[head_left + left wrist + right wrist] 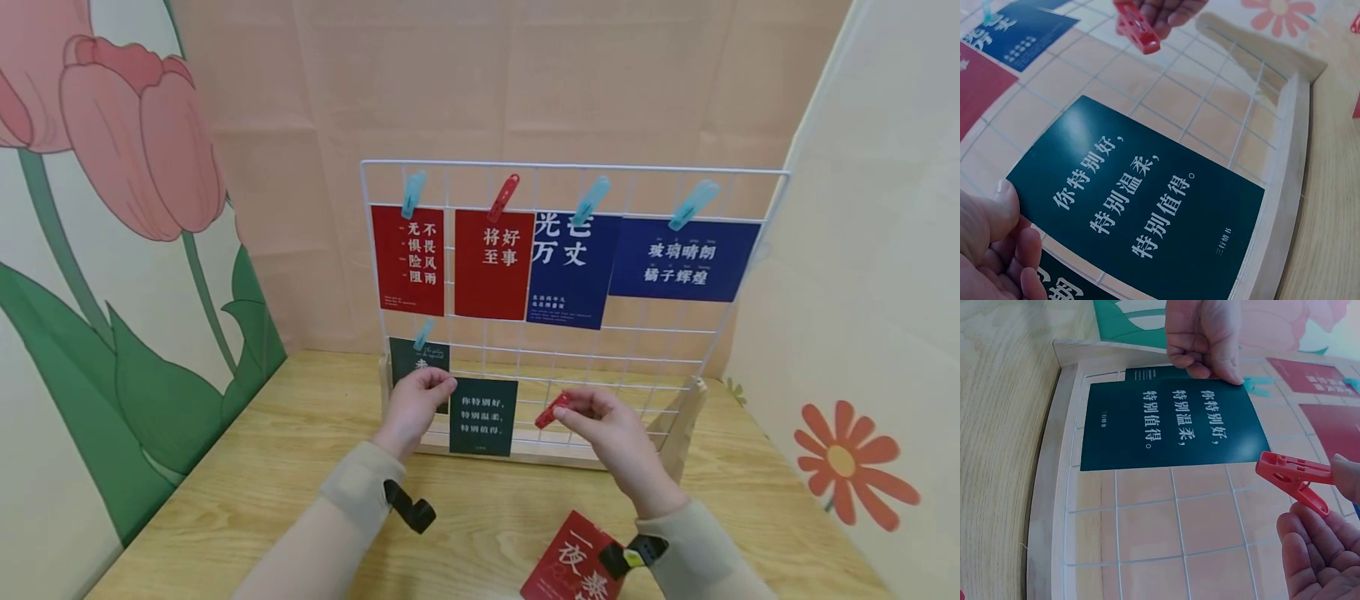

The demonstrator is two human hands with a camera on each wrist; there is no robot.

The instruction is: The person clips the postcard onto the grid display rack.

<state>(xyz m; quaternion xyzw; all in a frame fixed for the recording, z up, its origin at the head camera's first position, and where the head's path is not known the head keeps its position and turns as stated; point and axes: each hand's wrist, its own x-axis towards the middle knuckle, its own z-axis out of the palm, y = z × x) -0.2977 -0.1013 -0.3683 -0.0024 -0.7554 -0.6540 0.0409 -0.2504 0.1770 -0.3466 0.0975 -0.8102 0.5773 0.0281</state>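
My left hand (411,408) pinches a dark green card (483,418) with white lettering by its upper left corner. The card stands against the lower part of the white wire grid (570,358), overlapping the edge of another green card (405,354) that a light blue clothespin (423,333) fastens to the grid. To the right, my right hand (617,433) holds a red clothespin (552,411) between thumb and fingers. In the right wrist view, the tip of the red clothespin (1291,478) points toward the green card (1166,428), near its upper right corner.
Along the grid's top row hang two red cards (491,287) and two blue cards (573,283), clipped by light blue clothespins (697,204) and one red clothespin (504,197). A wooden base (686,417) supports the grid. A red card stack (566,562) lies on the wooden table (247,467) in front.
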